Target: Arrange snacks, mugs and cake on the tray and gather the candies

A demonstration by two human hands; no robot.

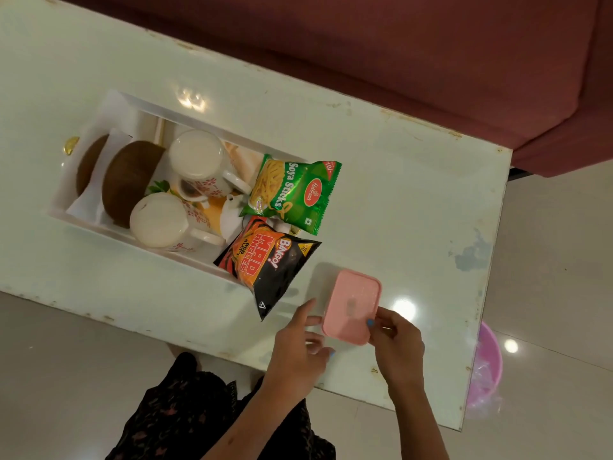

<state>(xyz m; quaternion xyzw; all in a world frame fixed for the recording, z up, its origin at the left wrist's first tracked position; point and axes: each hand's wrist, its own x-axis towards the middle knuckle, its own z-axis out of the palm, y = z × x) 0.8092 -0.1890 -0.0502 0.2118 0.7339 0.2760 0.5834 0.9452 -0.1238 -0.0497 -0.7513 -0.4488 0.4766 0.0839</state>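
Observation:
A white tray (99, 104) on the pale table (381, 180) holds two brown cake pieces (127, 182), two white flowered mugs (199, 161) (159, 222), a green soya sticks packet (295, 195) and a black and orange Bingo packet (265, 265) that hang over its right end. A small box with a pink lid (352, 305) stands near the table's front edge. My right hand (399, 346) pinches the lid's near right corner. My left hand (298, 346) touches the box's left side with loosely spread fingers. No candies are visible.
A dark red sofa (431, 61) runs along the table's far side. A pink plastic basin (487, 363) sits on the tiled floor beyond the table's right end. My dark patterned clothing (185, 416) is at the bottom.

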